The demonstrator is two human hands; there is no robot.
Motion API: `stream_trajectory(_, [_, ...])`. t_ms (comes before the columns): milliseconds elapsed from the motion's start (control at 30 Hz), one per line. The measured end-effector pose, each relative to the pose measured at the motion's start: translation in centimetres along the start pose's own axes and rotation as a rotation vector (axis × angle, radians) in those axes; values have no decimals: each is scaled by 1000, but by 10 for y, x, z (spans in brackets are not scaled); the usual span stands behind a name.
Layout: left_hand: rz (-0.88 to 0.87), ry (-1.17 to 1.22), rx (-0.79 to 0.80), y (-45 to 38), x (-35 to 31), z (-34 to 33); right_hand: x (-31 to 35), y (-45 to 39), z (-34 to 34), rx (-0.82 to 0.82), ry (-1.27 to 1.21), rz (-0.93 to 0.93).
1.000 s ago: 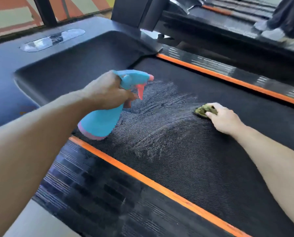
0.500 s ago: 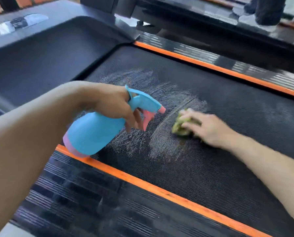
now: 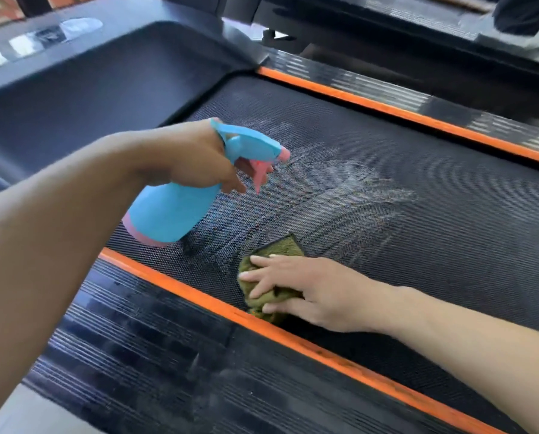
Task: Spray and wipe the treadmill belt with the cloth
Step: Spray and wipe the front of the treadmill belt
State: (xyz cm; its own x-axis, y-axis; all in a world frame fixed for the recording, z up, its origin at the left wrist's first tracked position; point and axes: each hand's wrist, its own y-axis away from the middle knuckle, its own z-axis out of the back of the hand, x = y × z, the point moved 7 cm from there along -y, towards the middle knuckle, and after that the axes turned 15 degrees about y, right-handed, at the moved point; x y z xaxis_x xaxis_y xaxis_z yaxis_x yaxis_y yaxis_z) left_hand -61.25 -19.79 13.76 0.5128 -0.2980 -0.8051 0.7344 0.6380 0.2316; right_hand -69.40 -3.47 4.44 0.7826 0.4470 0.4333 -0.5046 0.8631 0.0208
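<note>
The treadmill belt (image 3: 434,245) fills the middle of the frame, a black, finely dimpled weave crossed by pale, streaky wet smears at centre. Orange strips border it on both sides — beyond each lies a ribbed black side rail (image 3: 168,355), and the smooth dark motor cover (image 3: 89,89) takes the upper left; its silver badge is too blurred to read. Left of centre, the left hand (image 3: 196,158) grips a light-blue plastic spray bottle (image 3: 171,211) by the neck, fingers curled beside the pink trigger, above the belt. At lower centre, the right hand (image 3: 308,289) presses a crumpled olive-green cloth (image 3: 277,249) onto the belt against the near orange strip — fingers spread, nearly straight.
</note>
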Motion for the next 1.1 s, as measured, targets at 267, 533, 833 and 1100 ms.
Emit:
stream_trajectory(267, [1, 60, 9, 2, 4, 0, -163, 60, 87, -209, 211, -771])
stream_trajectory(533, [139, 165, 100, 1, 1, -17, -82, 37, 38, -154, 249, -533])
stream_trajectory(833, [139, 145, -55, -14, -1, -28, -161, 74, 76, -240, 220, -798])
stream_trajectory(1100, [148, 240, -255, -39, -18, -40, -125, 64, 55, -398, 248, -982])
